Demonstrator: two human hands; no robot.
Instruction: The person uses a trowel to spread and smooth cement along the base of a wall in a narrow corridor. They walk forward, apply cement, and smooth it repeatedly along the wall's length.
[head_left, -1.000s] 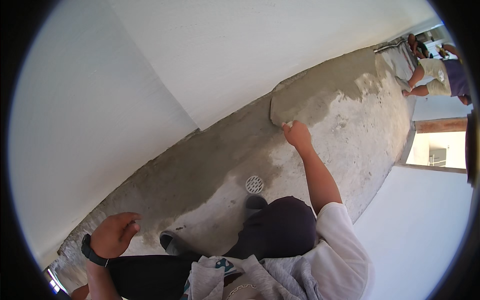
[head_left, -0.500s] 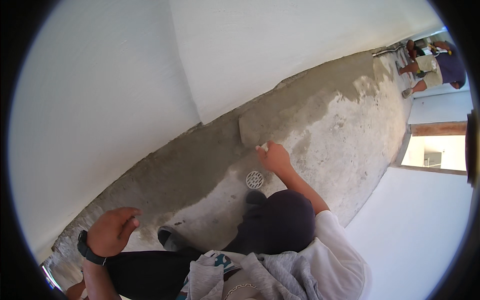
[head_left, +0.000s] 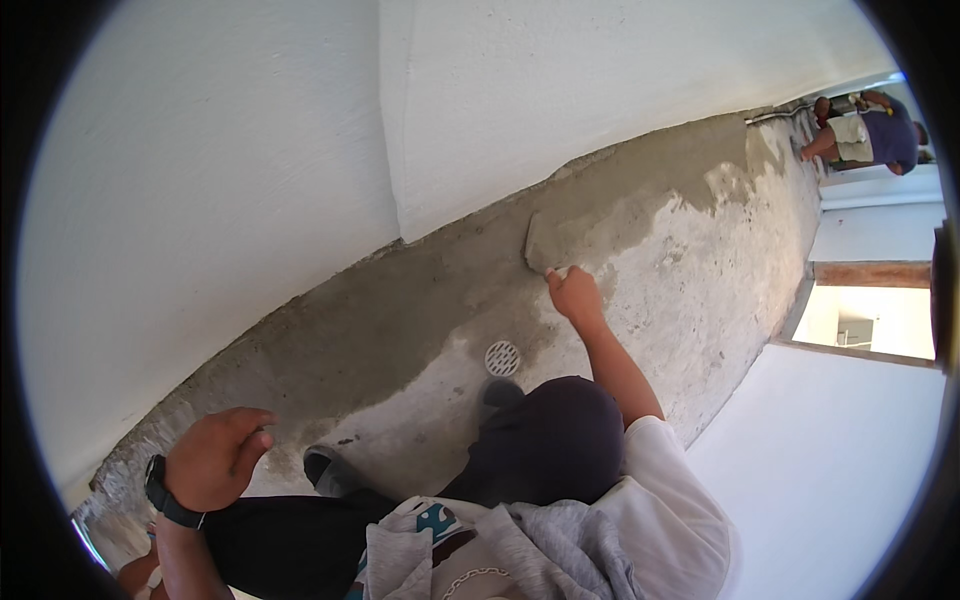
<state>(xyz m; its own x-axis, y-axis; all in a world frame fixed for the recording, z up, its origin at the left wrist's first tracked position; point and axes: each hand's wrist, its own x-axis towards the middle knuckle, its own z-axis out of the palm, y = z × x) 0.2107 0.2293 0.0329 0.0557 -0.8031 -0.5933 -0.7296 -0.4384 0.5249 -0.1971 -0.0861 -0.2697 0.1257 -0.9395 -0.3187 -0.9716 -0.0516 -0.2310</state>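
Note:
My right hand (head_left: pixel 575 292) is wrapped round the handle of a trowel (head_left: pixel 530 243). The thin blade, seen almost edge-on, rests against a strip of wet, dark grey mortar (head_left: pixel 370 325) along the foot of the white wall. Raised at lower left, my left hand (head_left: pixel 215 458) holds nothing, its thumb apart from its bent fingers; a dark watch circles that wrist.
A round white drain cover (head_left: pixel 502 357) sits in the floor beside my shoe. Pale, dry concrete (head_left: pixel 690 270) spreads to the right. Another person (head_left: pixel 870 135) stoops at far right beside a pipe (head_left: pixel 775 114). A framed opening (head_left: pixel 865 315) breaks the right wall.
My right hand and the trowel have moved right and slightly farther away, and the blade stands more edge-on. My left hand has barely shifted. The other person has bent over more.

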